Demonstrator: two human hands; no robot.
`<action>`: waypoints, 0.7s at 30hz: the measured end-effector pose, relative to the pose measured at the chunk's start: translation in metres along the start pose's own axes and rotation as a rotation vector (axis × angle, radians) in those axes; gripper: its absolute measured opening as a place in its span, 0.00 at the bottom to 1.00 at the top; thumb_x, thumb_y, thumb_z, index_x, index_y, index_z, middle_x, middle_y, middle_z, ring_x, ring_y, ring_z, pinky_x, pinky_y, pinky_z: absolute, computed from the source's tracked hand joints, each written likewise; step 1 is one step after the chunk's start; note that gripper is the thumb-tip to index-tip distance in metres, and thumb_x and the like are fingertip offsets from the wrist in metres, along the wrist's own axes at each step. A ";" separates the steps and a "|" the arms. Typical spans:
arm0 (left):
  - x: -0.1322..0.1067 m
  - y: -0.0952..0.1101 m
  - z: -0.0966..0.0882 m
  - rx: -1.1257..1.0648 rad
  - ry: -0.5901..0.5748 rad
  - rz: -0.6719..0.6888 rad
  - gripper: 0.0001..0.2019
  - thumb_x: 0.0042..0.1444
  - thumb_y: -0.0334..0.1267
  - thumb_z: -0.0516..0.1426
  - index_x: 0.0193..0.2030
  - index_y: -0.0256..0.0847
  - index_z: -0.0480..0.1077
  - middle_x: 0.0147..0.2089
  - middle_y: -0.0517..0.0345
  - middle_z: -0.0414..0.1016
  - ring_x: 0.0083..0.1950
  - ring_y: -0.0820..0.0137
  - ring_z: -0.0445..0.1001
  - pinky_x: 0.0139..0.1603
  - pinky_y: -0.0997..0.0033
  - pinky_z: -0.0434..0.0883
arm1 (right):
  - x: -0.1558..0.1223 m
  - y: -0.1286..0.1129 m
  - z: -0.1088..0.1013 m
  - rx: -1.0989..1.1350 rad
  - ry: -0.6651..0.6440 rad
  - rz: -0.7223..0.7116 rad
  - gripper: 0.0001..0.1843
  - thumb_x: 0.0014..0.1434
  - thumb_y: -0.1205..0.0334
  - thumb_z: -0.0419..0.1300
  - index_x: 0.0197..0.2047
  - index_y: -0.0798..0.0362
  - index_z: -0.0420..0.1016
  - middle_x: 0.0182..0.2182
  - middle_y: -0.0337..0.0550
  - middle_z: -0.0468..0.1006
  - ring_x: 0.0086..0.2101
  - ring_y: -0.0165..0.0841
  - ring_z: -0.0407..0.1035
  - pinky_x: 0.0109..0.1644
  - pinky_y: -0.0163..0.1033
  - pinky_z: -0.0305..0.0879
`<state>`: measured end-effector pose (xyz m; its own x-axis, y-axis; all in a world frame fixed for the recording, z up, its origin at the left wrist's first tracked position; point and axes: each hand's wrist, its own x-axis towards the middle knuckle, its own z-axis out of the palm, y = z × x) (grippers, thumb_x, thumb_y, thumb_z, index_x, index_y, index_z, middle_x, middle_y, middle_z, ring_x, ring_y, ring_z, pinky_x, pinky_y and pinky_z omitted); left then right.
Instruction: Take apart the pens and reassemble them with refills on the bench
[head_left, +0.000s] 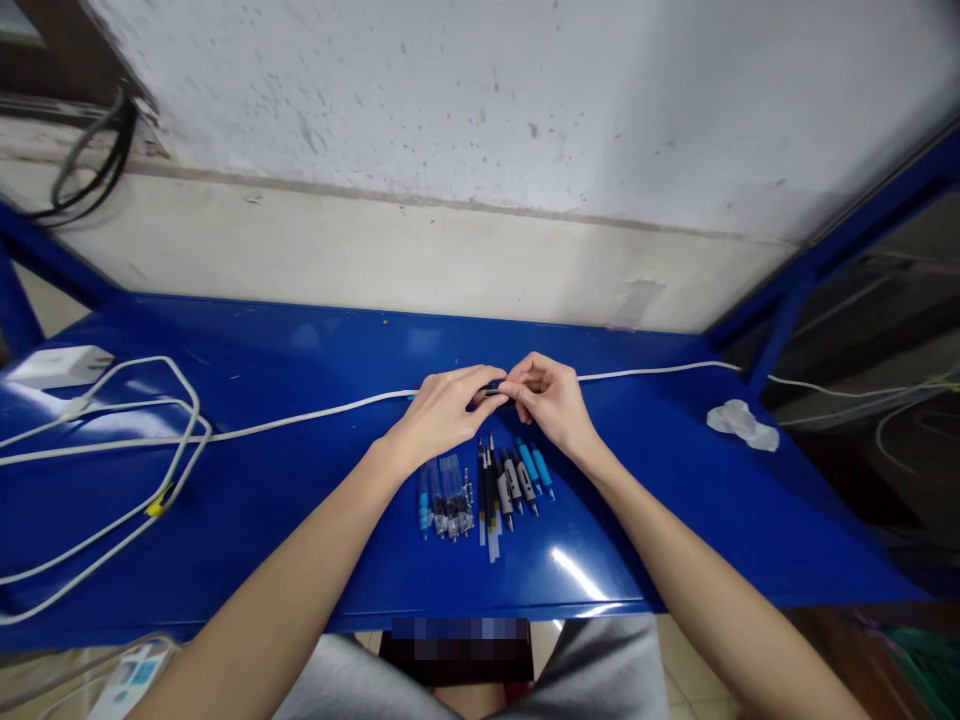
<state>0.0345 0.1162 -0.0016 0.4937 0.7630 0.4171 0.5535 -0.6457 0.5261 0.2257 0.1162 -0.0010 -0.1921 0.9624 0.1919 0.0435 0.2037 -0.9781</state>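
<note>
My left hand [452, 408] and my right hand [551, 400] meet above the middle of the blue table, fingers closed. Between their fingertips is a thin dark pen part [493, 388], mostly hidden by the fingers. Just below my hands lie disassembled pens in a row. On the left are clear pen barrels [450, 485], with small springs [468, 490] beside them. Black ink refills [489, 490] with pale ends lie in the middle. To their right are grey grip sections [517, 483] with pointed tips, and light-blue grip sections [535, 463].
A white cable [300, 418] runs across the blue table [262, 530] behind my hands and loops at the left near a white adapter [64, 366]. Crumpled white plastic [742, 425] lies at the right. Blue frame bars [780, 320] flank the table; a wall [412, 250] stands behind.
</note>
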 end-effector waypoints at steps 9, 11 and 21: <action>-0.002 -0.001 0.003 0.135 0.127 0.129 0.13 0.73 0.37 0.53 0.39 0.43 0.76 0.36 0.61 0.82 0.35 0.71 0.80 0.35 0.73 0.67 | 0.002 -0.005 -0.011 -0.073 -0.139 -0.035 0.21 0.64 0.45 0.65 0.30 0.55 0.79 0.25 0.41 0.79 0.21 0.26 0.62 0.24 0.33 0.59; -0.002 -0.002 0.003 0.177 0.199 0.129 0.11 0.73 0.40 0.54 0.43 0.44 0.77 0.39 0.60 0.84 0.37 0.70 0.82 0.36 0.73 0.68 | 0.001 -0.007 -0.016 -0.122 -0.114 -0.043 0.21 0.67 0.45 0.62 0.34 0.55 0.81 0.26 0.41 0.79 0.23 0.27 0.63 0.26 0.33 0.60; 0.000 -0.012 -0.005 0.240 0.255 0.136 0.11 0.74 0.38 0.52 0.46 0.41 0.75 0.40 0.57 0.83 0.38 0.69 0.83 0.32 0.73 0.69 | -0.077 -0.029 -0.058 -0.533 -0.366 0.051 0.25 0.66 0.49 0.64 0.65 0.39 0.71 0.65 0.45 0.70 0.65 0.43 0.63 0.72 0.52 0.57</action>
<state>0.0242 0.1243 -0.0046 0.4075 0.6329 0.6583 0.6505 -0.7071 0.2772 0.2963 0.0461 0.0172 -0.4947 0.8689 0.0139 0.5239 0.3110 -0.7930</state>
